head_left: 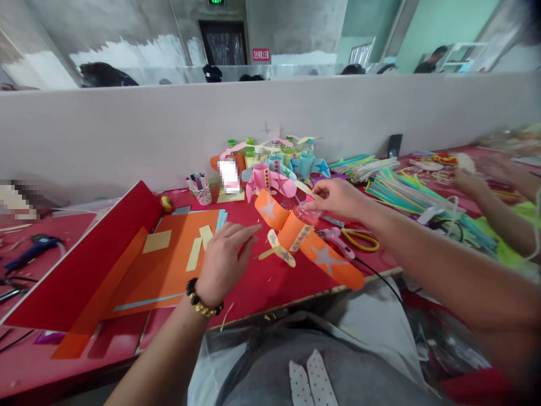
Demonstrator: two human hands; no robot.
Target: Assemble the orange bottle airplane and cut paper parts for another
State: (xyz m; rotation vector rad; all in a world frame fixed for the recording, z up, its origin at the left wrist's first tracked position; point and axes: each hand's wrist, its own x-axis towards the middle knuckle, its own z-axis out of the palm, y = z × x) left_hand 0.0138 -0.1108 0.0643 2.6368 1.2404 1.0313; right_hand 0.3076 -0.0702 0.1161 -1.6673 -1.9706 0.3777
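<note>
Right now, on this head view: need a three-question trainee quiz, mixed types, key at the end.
1. Which hand is at the bottle top of the orange plane?
2. True or false: the left hand is the one with the beaded bracelet at its wrist.
3. The glue gun lying beside the orange plane is: a) green, b) pink, c) black.

Key:
1. The right hand.
2. True.
3. b
</note>
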